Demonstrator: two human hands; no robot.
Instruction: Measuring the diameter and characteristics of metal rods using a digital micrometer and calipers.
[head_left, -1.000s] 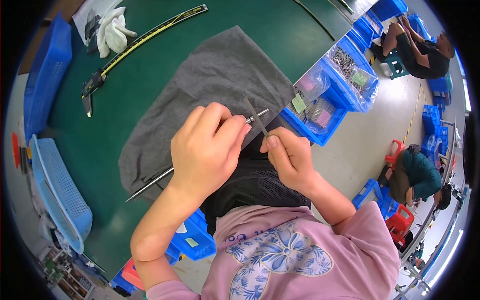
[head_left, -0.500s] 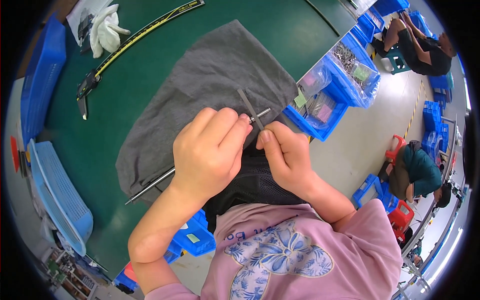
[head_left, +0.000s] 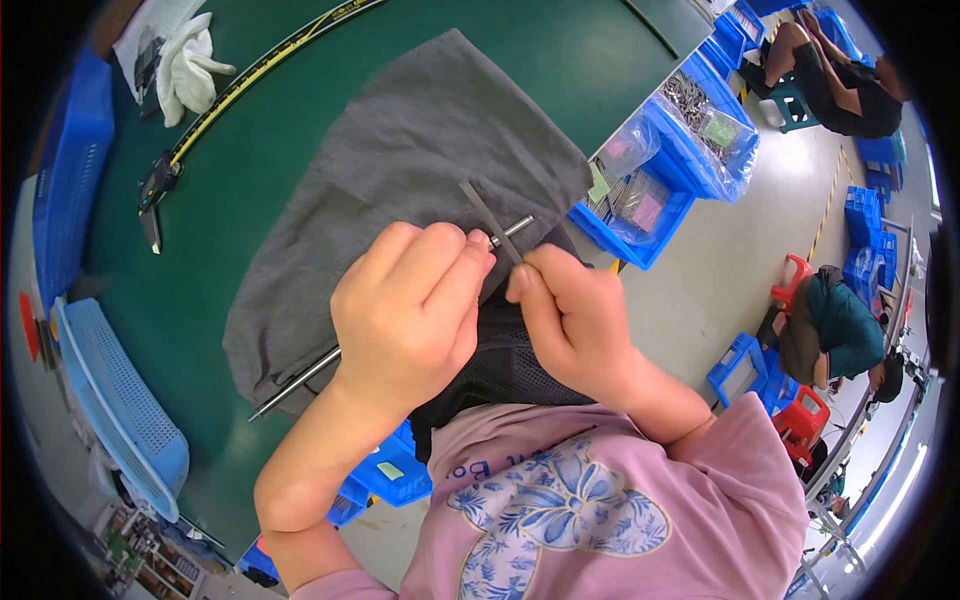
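My left hand [head_left: 405, 300] is closed around a slim shiny metal rod [head_left: 300, 382]. The rod slants from lower left to upper right, and its narrower tip sticks out past my fingertips. In my right hand [head_left: 575, 315], pinched between thumb and fingers, is a thin flat grey strip that looks like a file [head_left: 485, 210]. The file lies across the rod close to its tip, appearing to touch it. Beneath both hands a dark grey cloth [head_left: 400, 130] is spread over the table edge; my palms hide the middle of the rod.
A long caliper [head_left: 160, 185] and a white glove [head_left: 190, 75] lie on the green table [head_left: 240, 210]. Blue baskets [head_left: 120, 390] line the left. At the right edge, blue bins [head_left: 660, 240] hold metal parts. Two seated people [head_left: 845, 325] are farther right.
The file still crosses the rod, having shifted slightly along with both hands. My grips look the same. The whole view has moved a little, with the table items sliding left.
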